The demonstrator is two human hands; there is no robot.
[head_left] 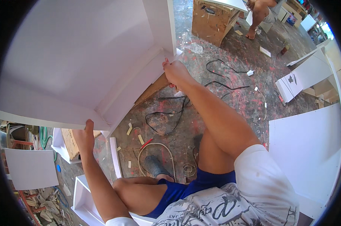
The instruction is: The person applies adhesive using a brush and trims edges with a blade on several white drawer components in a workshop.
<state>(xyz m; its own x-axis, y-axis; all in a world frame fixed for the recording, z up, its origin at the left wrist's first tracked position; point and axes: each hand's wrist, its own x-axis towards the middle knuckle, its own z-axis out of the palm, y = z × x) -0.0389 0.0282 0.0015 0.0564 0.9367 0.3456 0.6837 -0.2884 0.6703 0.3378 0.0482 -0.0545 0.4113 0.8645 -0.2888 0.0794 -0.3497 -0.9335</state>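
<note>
A large white cabinet carcass (83, 45), open toward me, fills the upper left, tilted above the floor. My left hand (85, 140) grips its near lower edge, thumb on the front face and fingers hidden behind. At the cabinet's lower right corner, my right hand (177, 74) is closed around the bottom edge, its thumb pointing up. A brown unpainted wood strip (152, 90) shows under the bottom rail, beside the right hand.
Black cable (166, 113) and a pale hose loop (172, 150) lie on the stained floor, near a red pen (146, 143). White panels (304, 147) stand at right. A wooden box (212, 22) and another person's leg (258, 19) are at the back. White boxes (83, 196) sit at lower left.
</note>
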